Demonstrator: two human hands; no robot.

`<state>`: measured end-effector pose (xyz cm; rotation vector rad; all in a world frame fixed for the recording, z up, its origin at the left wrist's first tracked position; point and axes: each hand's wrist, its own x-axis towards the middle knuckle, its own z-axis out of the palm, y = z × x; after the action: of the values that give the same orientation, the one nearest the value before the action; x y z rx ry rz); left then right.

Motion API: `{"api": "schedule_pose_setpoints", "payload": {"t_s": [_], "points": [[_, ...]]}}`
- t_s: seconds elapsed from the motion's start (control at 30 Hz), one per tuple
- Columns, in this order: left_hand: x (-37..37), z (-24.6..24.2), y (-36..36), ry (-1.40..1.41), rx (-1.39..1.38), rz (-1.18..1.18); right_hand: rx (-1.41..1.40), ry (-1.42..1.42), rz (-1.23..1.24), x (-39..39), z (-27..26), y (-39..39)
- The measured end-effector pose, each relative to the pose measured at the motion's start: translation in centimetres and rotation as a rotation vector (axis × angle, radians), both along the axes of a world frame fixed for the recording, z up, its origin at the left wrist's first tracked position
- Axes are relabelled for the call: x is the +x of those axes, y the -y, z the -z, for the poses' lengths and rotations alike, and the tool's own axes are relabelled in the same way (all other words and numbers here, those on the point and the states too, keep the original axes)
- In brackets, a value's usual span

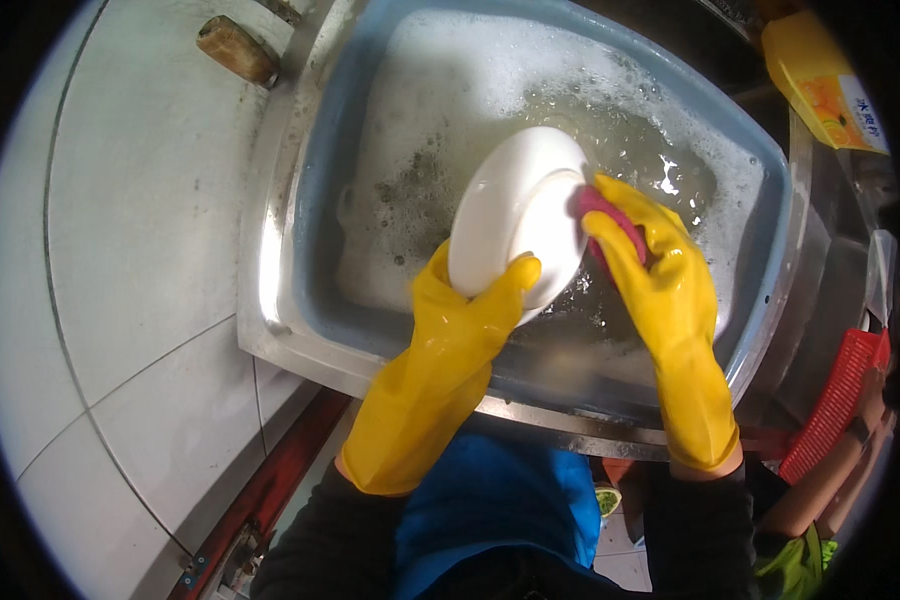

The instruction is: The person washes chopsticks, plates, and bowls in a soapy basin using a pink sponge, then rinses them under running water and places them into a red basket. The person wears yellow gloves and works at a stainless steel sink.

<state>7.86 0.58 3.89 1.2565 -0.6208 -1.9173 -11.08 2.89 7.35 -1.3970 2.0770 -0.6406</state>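
My left hand (pixel 469 311), in a yellow rubber glove, grips a white oval dish (pixel 487 206) by its lower edge, thumb on its face. The dish is tilted above soapy water in a blue-grey plastic basin (pixel 776 225). My right hand (pixel 656 247), gloved alike, pinches a dark pink scouring pad (pixel 616 217) against or close beside the right edge of the dish. White suds (pixel 465 45) float over much of the water.
The basin sits in a stainless steel sink (pixel 270 255) beside a tiled wall (pixel 150 187). A yellow bottle (pixel 825 82) lies at the upper right. Another person's arm (pixel 825 480) reaches to a red plastic basket (pixel 832 405) at the right.
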Motion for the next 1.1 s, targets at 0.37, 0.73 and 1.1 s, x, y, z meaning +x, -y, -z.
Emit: {"api": "schedule_pose_setpoints", "payload": {"t_s": [0.37,0.73,1.1], "points": [[0.1,-0.4,-1.1,0.262,-0.221,0.034,-0.235,0.156,-0.101,3.3,-1.0,3.4],[1.3,-3.8,1.2,0.562,-1.118,0.548,0.096,0.626,0.343,-2.9,-1.2,-1.0],[-4.5,-5.1,7.0,0.816,-1.289,0.714,-0.210,1.107,1.105,-12.6,-4.8,-8.4]]}}
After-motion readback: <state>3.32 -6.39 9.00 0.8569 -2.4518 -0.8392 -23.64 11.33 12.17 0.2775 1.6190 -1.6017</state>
